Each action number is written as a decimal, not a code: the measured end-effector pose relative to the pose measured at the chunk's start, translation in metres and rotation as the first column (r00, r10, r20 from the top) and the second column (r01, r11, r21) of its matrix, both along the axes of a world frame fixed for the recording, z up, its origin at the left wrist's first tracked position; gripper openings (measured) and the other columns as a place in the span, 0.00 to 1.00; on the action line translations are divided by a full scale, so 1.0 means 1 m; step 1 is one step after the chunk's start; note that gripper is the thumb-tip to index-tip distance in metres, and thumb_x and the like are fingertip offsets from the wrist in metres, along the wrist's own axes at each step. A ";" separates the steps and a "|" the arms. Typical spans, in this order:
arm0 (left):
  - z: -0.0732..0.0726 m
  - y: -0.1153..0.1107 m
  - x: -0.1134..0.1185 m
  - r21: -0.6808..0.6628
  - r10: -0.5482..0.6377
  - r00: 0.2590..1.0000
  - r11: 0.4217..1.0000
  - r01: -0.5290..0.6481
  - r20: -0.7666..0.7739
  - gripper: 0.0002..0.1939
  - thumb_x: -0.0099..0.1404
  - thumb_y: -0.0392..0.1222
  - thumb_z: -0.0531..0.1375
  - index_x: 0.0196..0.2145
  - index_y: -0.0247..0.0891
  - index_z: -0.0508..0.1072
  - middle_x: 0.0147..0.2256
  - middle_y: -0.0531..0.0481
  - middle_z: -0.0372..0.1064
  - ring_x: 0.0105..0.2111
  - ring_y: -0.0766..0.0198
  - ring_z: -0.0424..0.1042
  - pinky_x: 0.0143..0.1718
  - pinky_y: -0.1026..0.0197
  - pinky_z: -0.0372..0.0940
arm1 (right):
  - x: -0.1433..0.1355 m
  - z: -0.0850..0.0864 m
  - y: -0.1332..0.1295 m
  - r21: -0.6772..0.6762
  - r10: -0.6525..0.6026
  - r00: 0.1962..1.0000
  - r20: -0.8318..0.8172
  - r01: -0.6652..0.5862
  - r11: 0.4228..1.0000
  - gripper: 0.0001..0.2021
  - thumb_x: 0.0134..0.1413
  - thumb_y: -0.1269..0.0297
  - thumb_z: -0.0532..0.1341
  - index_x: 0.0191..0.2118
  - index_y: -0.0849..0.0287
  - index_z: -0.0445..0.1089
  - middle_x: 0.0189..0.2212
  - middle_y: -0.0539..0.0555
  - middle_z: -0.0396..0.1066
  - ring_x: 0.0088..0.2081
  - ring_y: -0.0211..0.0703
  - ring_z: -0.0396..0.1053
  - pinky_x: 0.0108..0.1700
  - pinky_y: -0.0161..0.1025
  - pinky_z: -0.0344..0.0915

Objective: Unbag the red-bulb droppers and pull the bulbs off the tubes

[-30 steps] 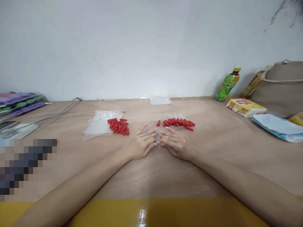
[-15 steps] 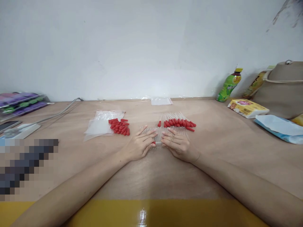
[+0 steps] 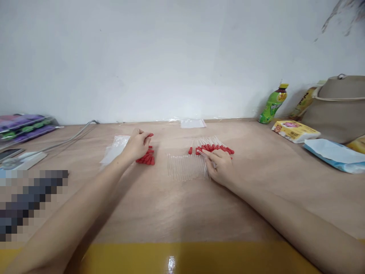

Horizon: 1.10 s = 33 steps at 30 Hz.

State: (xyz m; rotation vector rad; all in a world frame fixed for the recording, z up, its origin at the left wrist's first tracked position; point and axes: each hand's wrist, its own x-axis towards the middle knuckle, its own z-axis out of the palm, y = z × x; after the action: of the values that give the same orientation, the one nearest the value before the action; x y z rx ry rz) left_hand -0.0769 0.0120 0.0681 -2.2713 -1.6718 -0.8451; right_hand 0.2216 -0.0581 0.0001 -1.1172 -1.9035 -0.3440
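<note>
Raised over the bulb pile, my left hand (image 3: pixel 138 144) pinches a red rubber dropper bulb (image 3: pixel 150 135) between thumb and fingertips. Below it lies the pile of loose red bulbs (image 3: pixel 146 159), partly covered by the hand. My right hand (image 3: pixel 221 167) is closed on a thin clear glass tube (image 3: pixel 202 152), whose end pokes out past the fingertips. Beside that hand, a row of clear glass tubes (image 3: pixel 182 167) lies side by side on the table. Just behind are several tubes fitted with red bulbs (image 3: pixel 212 147), their bulbs toward me; my right hand hides some.
Plastic bags (image 3: pixel 112 150) lie left of the bulbs, and a small white bag (image 3: pixel 193 123) rests near the wall. On the right stand a green bottle (image 3: pixel 273 104), a yellow tissue pack (image 3: pixel 295 131), a blue-white packet (image 3: pixel 332 155) and a beige bag (image 3: pixel 336 114). A grey cable (image 3: pixel 71 139) runs at left.
My left hand has moved left and away from me, from the tube row to the bulb pile, and now holds a bulb. My right hand has shifted slightly right, uncovering much of the row.
</note>
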 end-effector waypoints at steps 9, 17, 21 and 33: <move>0.014 0.034 -0.014 -0.393 0.148 0.950 0.885 -0.251 -0.275 0.12 0.53 0.47 0.57 0.34 0.40 0.68 0.34 0.48 0.72 0.37 0.53 0.69 0.42 0.51 0.56 | -0.007 -0.004 0.005 -0.029 0.025 0.997 0.070 -0.023 0.999 0.09 0.51 0.71 0.54 0.33 0.60 0.71 0.26 0.52 0.70 0.31 0.40 0.64 0.35 0.39 0.53; 0.007 0.022 0.025 -0.347 0.062 0.964 0.925 -0.153 -0.260 0.13 0.56 0.49 0.54 0.32 0.38 0.70 0.41 0.41 0.69 0.46 0.47 0.64 0.48 0.44 0.48 | -0.009 0.007 -0.010 -0.147 0.078 0.983 0.168 -0.053 0.988 0.13 0.51 0.54 0.57 0.35 0.57 0.72 0.31 0.53 0.70 0.35 0.42 0.63 0.41 0.44 0.51; -0.008 0.011 0.076 -0.398 -0.038 0.985 0.917 -0.034 -0.171 0.15 0.58 0.53 0.52 0.33 0.41 0.71 0.39 0.48 0.71 0.41 0.55 0.68 0.49 0.49 0.51 | -0.006 0.011 -0.014 -0.211 0.120 0.976 0.179 -0.081 0.974 0.16 0.48 0.49 0.58 0.36 0.56 0.72 0.35 0.55 0.68 0.38 0.44 0.62 0.43 0.45 0.51; -0.028 0.022 0.141 -0.531 0.065 0.991 0.840 -0.117 -0.115 0.16 0.54 0.52 0.54 0.26 0.38 0.73 0.33 0.42 0.74 0.40 0.48 0.70 0.47 0.45 0.54 | -0.002 0.007 -0.015 -0.170 0.124 0.982 0.145 -0.099 0.980 0.14 0.52 0.53 0.57 0.37 0.56 0.72 0.37 0.54 0.70 0.40 0.44 0.65 0.48 0.47 0.52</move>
State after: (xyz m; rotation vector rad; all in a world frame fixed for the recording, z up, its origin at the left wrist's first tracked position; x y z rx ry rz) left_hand 0.0646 0.0340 0.0405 -2.4825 -2.1631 -0.2503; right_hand 0.2199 -0.0733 0.0072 -1.1097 -2.1548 -0.2215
